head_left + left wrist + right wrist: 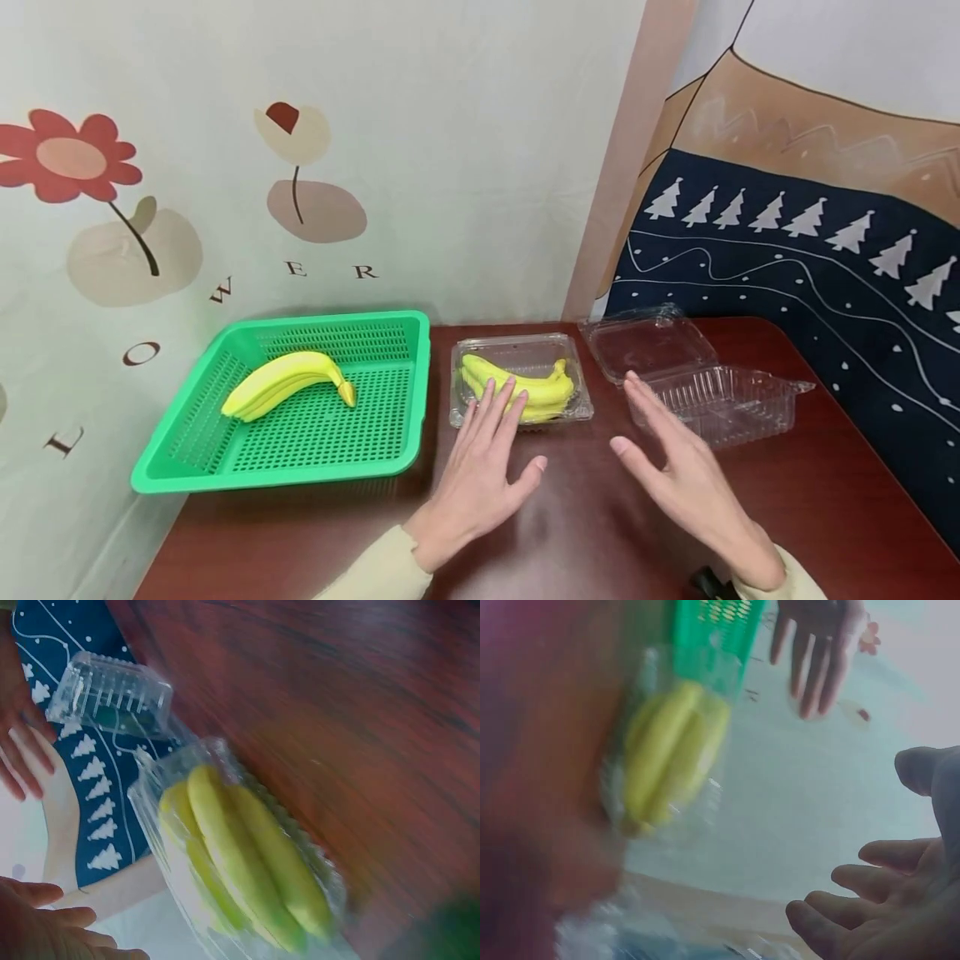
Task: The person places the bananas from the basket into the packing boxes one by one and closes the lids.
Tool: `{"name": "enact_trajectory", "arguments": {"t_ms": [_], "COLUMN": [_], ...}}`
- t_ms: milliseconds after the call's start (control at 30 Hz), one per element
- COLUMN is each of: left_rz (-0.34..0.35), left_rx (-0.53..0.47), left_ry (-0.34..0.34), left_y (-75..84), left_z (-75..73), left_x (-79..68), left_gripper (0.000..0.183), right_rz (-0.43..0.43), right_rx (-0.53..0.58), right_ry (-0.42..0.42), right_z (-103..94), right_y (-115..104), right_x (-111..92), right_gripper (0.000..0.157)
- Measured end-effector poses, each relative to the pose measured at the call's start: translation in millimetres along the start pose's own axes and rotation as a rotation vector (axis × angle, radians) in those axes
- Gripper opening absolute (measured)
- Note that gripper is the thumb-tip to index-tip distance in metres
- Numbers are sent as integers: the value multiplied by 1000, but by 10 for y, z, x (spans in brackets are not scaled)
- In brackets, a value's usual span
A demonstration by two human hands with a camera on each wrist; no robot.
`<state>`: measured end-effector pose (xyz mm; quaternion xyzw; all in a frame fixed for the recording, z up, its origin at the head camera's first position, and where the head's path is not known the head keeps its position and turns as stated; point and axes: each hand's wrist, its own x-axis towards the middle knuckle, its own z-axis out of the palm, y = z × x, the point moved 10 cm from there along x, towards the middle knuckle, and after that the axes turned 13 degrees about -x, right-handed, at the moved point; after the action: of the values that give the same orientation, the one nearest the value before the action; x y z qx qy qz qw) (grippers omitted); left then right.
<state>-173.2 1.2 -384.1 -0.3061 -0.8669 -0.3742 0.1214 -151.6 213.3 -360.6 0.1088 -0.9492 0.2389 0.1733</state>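
A clear plastic clamshell box (465,408) with a bunch of bananas (551,390) inside stands in the middle of the table; its lid appears closed. My left hand (483,479) is in front of it, fingers straight and spread, overlapping its near side in the head view; contact cannot be told. To the right, my right hand (690,475) is raised with straight fingers and holds nothing. Just behind that hand lies a second clear clamshell box (742,404), its lid (648,342) folded back. The left wrist view shows the bananas (240,855) through the plastic.
On the left a green plastic basket (416,400) holds another bunch of bananas (288,379). The dark red table (577,533) meets a wall hanging with flowers (480,167) at the back and a dark tree-patterned cloth (795,258) on the right.
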Motion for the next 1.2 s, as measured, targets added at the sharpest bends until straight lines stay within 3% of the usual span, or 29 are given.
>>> {"name": "enact_trajectory", "arguments": {"t_ms": [200,367,500,667,833,1000,1200], "left_rz": [20,119,144,137,118,100,100], "left_rx": [-23,22,55,59,36,7,-9], "left_ry": [-118,-182,-252,-333,-349,-373,-406], "left_y": [228,493,630,752,823,854,870], "left_z": [264,540,787,1079,1283,1420,1517], "left_x": [99,211,285,350,404,457,449], "left_gripper": [79,79,80,80,80,81,83], "right_rz": [9,102,190,316,405,436,410], "right_rx": [-33,-97,-149,-130,-52,48,155], "right_ry": [143,206,182,93,-45,-141,-102], "right_z": [-535,-863,-974,-957,-797,-595,-472], "right_y": [196,652,1078,1600,1980,2133,2181], "right_x": [22,88,141,146,107,15,-140], "right_gripper": [67,54,53,59,66,68,66]}}
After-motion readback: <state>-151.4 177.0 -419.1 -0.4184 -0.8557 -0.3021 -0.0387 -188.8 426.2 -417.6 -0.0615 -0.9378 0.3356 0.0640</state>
